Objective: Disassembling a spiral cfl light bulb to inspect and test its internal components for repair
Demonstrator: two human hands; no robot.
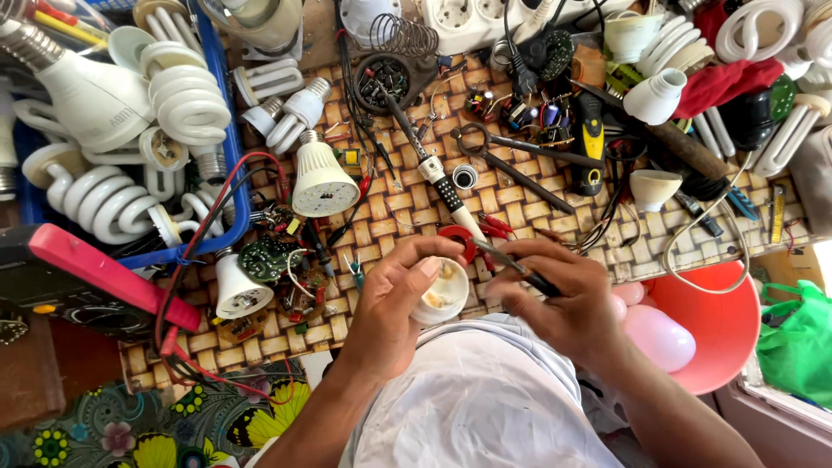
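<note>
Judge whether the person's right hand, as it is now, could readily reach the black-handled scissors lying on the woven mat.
Probably yes. The scissors lie uncovered just beyond the right hand, with only low wires and parts between. But that hand already holds a thin dark tool, so it would have to free itself first.

Mat (407, 212) crowded w/ bulbs (186, 100), tools (520, 169)

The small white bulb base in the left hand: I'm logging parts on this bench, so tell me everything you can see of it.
The white bulb base is a small round cup, apparently plastic, its open end facing the camera with yellowish parts inside. The left hand grips it around the side, thumb over its upper rim, above the woven mat. The right hand holds a thin dark tool whose tip points toward its rim; whether it touches cannot be told.
</note>
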